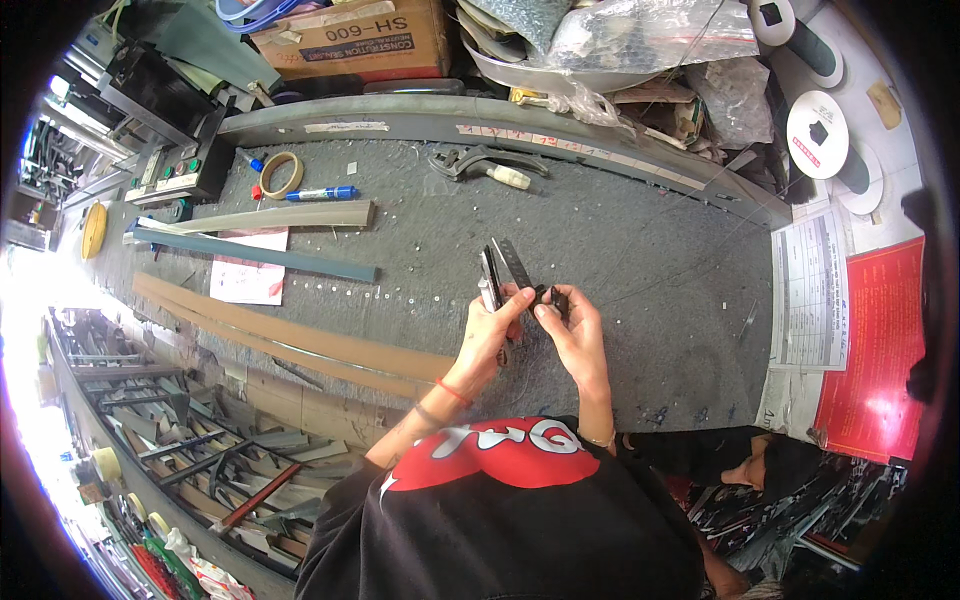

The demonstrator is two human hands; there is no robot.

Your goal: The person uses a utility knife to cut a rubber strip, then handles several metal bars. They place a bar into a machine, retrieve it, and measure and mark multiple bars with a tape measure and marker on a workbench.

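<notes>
Over the grey carpeted bench, my left hand (490, 328) is closed around a narrow silver-and-black metal piece (489, 281), which points away from me. A black strip with notches or holes (513, 262) slants up beside it, its lower end between my hands. My right hand (572, 335) is closed, with thumb and fingers pinching a small black part (549, 296) at that lower end. Whether this part is joined to the strip I cannot tell. My fingers hide the lower ends of these pieces.
A hand tool with a pale grip (485, 168) lies beyond my hands. To the left are a tape roll (281, 175), a blue marker (322, 193), a grey-blue bar (270, 255) and a long brown profile (300, 335). A raised metal rail (400, 125) borders the far side.
</notes>
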